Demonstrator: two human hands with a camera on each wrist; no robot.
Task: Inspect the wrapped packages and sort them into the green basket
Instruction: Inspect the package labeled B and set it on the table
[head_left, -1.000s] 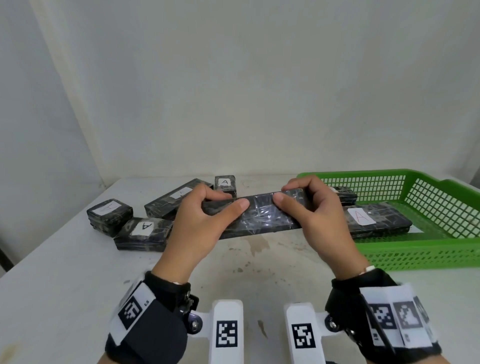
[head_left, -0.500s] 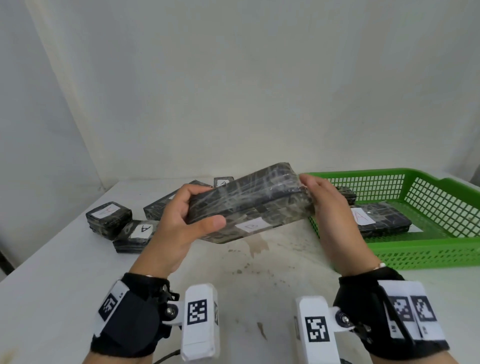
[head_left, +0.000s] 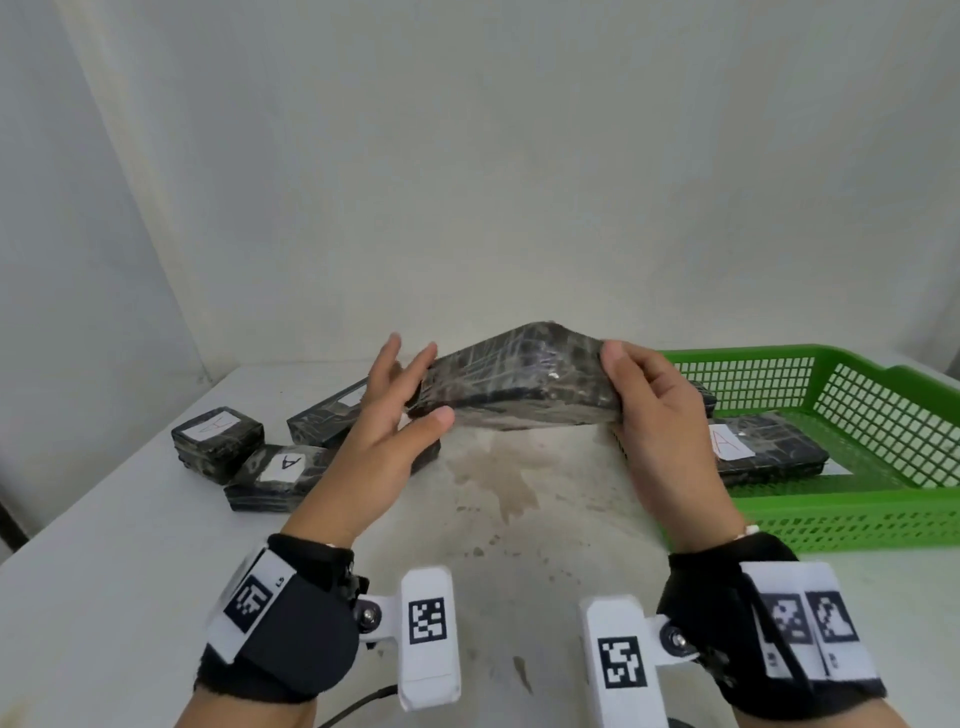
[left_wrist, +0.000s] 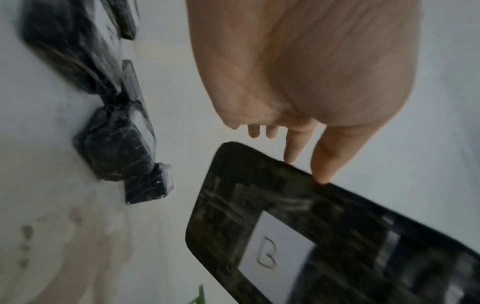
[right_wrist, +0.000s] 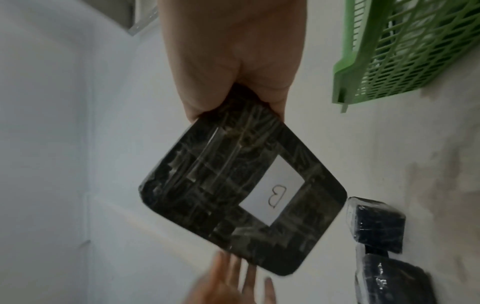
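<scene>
Black film-wrapped package (head_left: 514, 384) is held above the table (head_left: 104, 597): right hand (head_left: 660, 426) grips its end, left hand (head_left: 384, 441) open w/ straight fingers touching the other end. Green basket (head_left: 831, 525) sits at right w/ an A-labelled package (head_left: 769, 447) inside; three more packages (head_left: 270, 462) lie left. Wrist views alone show the held package's underside label (right_wrist: 275, 195), a "B".

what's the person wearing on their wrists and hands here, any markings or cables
Both hands are bare. The left hand has a black wrist wrap with a white band carrying a square black-and-white code marker. The right hand has a matching black wrap whose white band shows two such markers. A white block with its own code marker juts inward from each wrap, and a thin dark cable trails below the left one.
</scene>
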